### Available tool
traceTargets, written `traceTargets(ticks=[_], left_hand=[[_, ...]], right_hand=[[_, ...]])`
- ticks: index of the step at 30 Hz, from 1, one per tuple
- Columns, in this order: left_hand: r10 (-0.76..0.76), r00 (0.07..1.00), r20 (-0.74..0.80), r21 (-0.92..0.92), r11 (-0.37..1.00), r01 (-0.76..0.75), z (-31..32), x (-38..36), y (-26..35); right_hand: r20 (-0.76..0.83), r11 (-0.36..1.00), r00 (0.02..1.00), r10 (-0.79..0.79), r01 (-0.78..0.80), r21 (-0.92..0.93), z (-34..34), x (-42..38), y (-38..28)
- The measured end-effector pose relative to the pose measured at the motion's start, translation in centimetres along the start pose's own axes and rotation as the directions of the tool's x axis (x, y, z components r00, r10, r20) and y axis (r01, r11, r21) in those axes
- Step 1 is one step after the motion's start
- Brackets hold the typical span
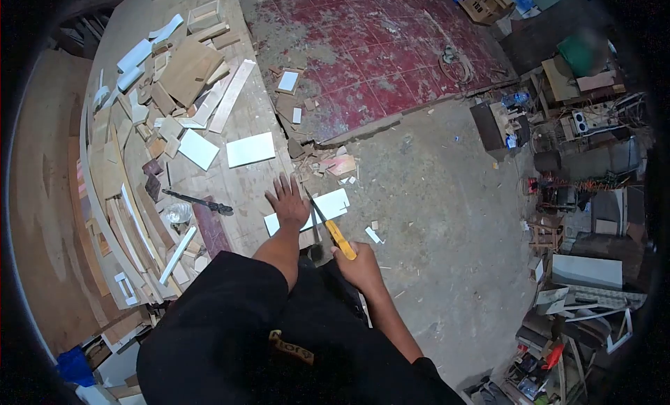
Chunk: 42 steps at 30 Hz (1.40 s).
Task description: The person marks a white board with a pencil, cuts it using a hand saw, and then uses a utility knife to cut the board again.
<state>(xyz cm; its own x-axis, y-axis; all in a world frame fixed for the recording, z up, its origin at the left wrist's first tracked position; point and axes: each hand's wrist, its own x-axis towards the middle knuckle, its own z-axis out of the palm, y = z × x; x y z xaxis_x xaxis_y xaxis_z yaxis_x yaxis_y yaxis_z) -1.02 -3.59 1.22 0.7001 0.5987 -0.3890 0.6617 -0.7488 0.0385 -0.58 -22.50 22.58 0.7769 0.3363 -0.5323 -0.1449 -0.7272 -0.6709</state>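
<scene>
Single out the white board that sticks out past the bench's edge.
The white board under the left hand, by the yellow-handled saw; two white boards farther along lie wholly on the bench.

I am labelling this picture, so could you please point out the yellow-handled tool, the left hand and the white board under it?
Yellow-handled tool [338,237]: head view, on the handle.
Left hand [289,207]: head view, on its back.
White board [333,204]: head view, on its top face.

1 notched white board [331,203] beneath 1 slanted yellow-handled saw [333,230]
</scene>
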Motion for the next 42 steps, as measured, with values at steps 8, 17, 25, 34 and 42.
traceTargets(ticks=[8,17,25,34,42], left_hand=[[0.022,1.0,-0.021,-0.059,0.998,-0.023,0.0,0.9,0.2],[0.029,0.999,-0.023,-0.05,0.998,-0.03,1.1,1.6,0.0],[0.026,0.999,0.027,-0.013,1.0,-0.026,0.2,1.8,0.4],[0.034,0.999,0.015,0.001,0.999,-0.034,1.1,2.0,0.1],[0.021,0.999,-0.042,-0.056,0.998,-0.023,0.7,2.0,0.1]], right_hand=[[0.077,0.999,0.997,-0.024,0.027,-0.036,-0.5,-0.6,-2.7],[0.137,0.981,0.972,0.191,-0.195,0.012,-2.4,1.2,-5.4],[0.006,0.999,1.0,-0.025,0.025,0.023,-0.1,-3.2,-2.7],[-0.05,0.986,0.986,-0.157,0.16,0.055,7.5,6.6,2.9],[-0.113,0.976,0.984,-0.135,0.152,0.158,7.5,5.4,3.9]])
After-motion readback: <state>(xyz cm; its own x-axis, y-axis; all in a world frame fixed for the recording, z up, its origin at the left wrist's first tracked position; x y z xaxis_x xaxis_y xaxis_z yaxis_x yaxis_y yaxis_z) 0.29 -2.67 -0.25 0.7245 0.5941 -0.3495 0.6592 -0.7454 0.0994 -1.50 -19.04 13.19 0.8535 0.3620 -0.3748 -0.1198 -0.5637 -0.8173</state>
